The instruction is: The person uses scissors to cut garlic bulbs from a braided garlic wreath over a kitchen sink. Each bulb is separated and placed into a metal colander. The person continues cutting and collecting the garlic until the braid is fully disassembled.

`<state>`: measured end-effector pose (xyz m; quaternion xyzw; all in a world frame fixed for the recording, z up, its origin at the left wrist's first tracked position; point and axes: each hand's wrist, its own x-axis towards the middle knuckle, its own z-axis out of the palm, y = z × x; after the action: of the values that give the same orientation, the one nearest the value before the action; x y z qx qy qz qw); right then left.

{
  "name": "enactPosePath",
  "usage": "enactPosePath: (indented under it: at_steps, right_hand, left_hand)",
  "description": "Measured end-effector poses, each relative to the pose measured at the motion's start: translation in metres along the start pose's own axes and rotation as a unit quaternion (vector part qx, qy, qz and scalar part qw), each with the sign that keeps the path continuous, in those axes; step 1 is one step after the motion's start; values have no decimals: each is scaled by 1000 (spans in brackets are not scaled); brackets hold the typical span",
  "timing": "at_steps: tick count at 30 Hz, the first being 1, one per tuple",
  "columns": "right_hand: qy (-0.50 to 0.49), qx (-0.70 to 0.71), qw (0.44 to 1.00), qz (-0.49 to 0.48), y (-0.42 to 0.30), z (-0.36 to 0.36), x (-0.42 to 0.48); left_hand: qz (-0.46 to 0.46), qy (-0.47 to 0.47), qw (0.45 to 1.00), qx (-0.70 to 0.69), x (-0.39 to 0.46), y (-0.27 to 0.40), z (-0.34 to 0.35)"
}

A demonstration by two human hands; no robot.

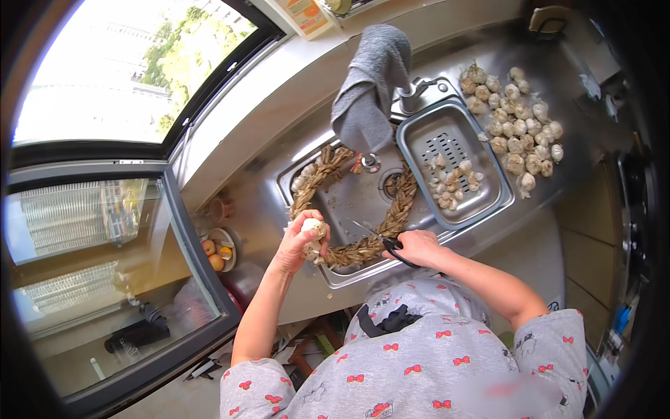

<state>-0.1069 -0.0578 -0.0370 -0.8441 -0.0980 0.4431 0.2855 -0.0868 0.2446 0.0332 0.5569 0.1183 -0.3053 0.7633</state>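
Observation:
My left hand [303, 241] grips a whitish garlic bulb [314, 228] above the near left corner of the steel sink [345, 209]. Another bulb shows just below it, by my fingers. A braid of dried garlic stalks [361, 250] curves in a loop around the sink basin, with more bulbs [299, 180] along its far left side. In my right hand [419, 247] are black-handled scissors [390, 243], their blades pointing left over the braid. The blades are apart from the bulb in my left hand.
A steel colander tray [445, 220] across the sink's right side holds loose cloves [450, 183]. Many garlic bulbs [518, 125] lie on the steel counter at right. A grey cloth [366, 78] hangs over the faucet [411, 99]. At left are a fruit bowl [230, 246] and an open window [172, 230].

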Motion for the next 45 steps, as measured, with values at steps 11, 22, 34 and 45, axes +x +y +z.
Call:
enactPosePath:
  at_steps: [11, 22, 34, 45]
  right_hand:
    - [219, 138, 958, 124, 145, -47, -75]
    - [532, 441, 722, 16, 248, -105, -97]
    - [529, 474, 703, 26, 295, -130, -122]
    - [429, 163, 887, -57, 219, -129, -90]
  left_hand:
    - [-95, 21, 993, -70, 146, -85, 186]
    - [-133, -69, 988, -45, 352, -25, 404]
    - [120, 12, 933, 340, 483, -62, 457]
    - [226, 133, 884, 388, 214, -84, 258]
